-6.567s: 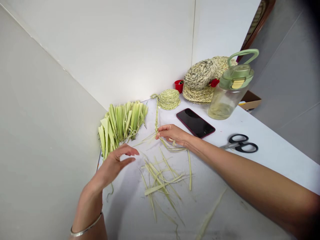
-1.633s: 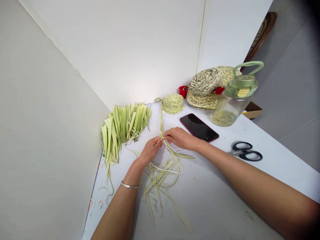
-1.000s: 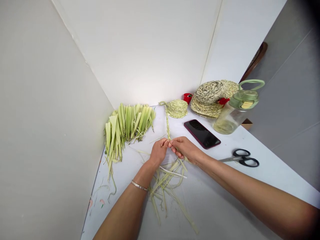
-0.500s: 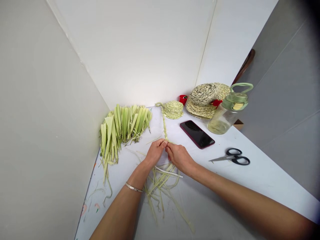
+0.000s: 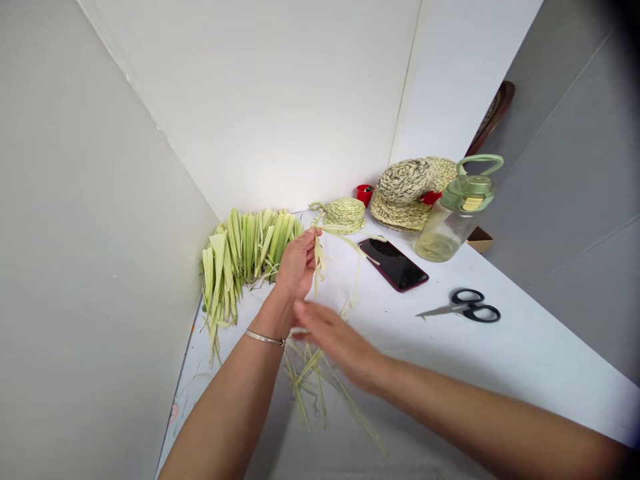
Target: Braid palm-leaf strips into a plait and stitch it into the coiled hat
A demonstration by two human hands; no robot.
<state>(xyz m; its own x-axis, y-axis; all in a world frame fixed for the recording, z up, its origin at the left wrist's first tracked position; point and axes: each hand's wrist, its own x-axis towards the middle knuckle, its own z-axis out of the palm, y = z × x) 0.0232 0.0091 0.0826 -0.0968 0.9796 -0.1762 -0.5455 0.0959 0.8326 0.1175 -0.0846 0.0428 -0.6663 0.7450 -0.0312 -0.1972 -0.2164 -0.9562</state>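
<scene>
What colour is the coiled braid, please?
The coiled braid is pale green, in the head view.

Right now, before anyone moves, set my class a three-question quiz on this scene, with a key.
1. Which wrist wears the metal bangle, left or right?
2. True or false: the scissors lie to the right of the phone.
3. What lies beneath the right hand? A) loose strips B) the bottle C) the red cup

Key: 1. left; 2. true; 3. A
</scene>
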